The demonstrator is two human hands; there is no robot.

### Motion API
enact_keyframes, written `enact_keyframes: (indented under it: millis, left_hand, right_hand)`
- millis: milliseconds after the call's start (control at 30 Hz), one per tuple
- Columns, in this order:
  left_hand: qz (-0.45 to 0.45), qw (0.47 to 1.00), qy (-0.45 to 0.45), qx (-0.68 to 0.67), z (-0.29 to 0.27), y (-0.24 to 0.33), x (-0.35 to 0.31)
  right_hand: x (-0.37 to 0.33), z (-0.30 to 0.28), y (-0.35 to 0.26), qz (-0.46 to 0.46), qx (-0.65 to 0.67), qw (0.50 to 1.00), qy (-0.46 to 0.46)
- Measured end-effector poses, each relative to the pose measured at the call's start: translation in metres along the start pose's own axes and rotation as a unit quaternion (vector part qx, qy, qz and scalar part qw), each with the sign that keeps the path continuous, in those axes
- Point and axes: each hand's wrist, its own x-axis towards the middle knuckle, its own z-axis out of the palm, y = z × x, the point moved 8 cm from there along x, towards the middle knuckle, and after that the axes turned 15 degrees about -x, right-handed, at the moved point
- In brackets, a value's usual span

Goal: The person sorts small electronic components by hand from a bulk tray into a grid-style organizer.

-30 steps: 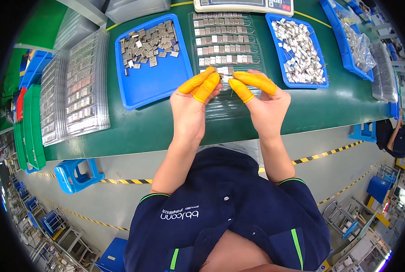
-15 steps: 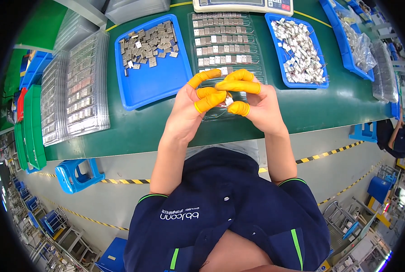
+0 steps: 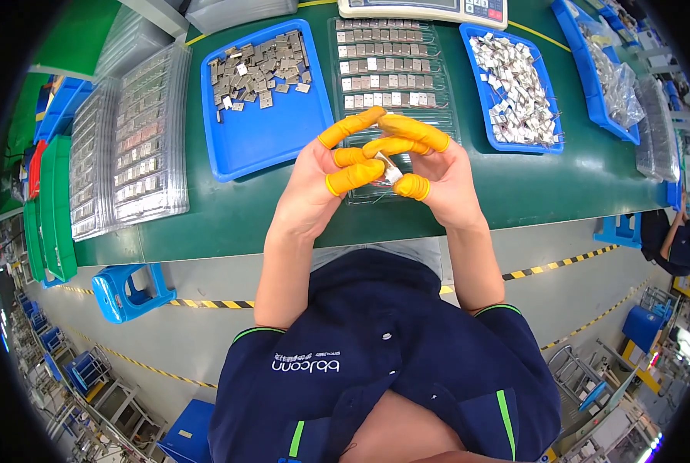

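Note:
Yellow finger cots cover the thumbs and fingers of both hands, which meet over the near end of a clear blister tray point(image 3: 395, 68). A small USB plug point(image 3: 391, 171), with a shiny metal shell and a white end, sits between them. My left hand point(image 3: 314, 179) pinches it with thumb and forefinger. My right hand point(image 3: 447, 181) has its fingers curled round the far side, its thumb by the white end. Fingers hide part of the plug. Rows of metal-shelled plugs, a few of them paler, lie in the tray beyond the hands.
Left of the hands, a blue tray point(image 3: 272, 147) holds loose metal shells; a blue tray point(image 3: 522, 147) on the right holds white parts with wire ends. Stacked filled blister trays point(image 3: 150, 139) lie far left. A scale point(image 3: 422, 11) stands behind, on the green table point(image 3: 229, 224).
The plug has tilted and shows more of its metal shell and white end. My right fingers have lifted and spread slightly. The view has shifted a little.

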Motion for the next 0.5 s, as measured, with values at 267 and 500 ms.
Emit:
enact_keyframes:
  millis: [267,500]
  left_hand:
    - [-0.008,0.998,0.002,-0.055,-0.002,-0.008,0.000]
    - [0.038,0.999,0.021,-0.001,0.000,-0.001,0.000]
  right_hand:
    - [-0.002,0.000,-0.005,0.011,-0.034,0.999,0.013]
    - [0.002,-0.009,-0.006,-0.013,-0.114,0.993,0.030]
